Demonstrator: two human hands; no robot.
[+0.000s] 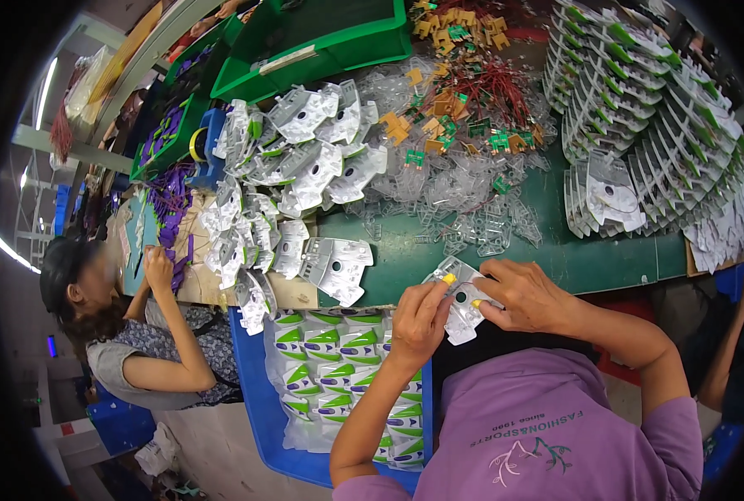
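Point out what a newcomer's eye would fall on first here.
Probably the tall stacks of grey-and-green casings at the upper right, fanned out on the green table. Next, the tangle of red wires at top centre. Then, right of lower centre, the left hand and right hand holding one pale casing.

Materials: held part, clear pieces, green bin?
Held part: probably molded plastic, pale satin finish; thin shell, round hole.
Clear pieces: likely hard plastic, glossy; see-through with bright glints.
Green bin: looks like plastic, slight sheen; even color, thick rim.
Exact plastics can't be told.
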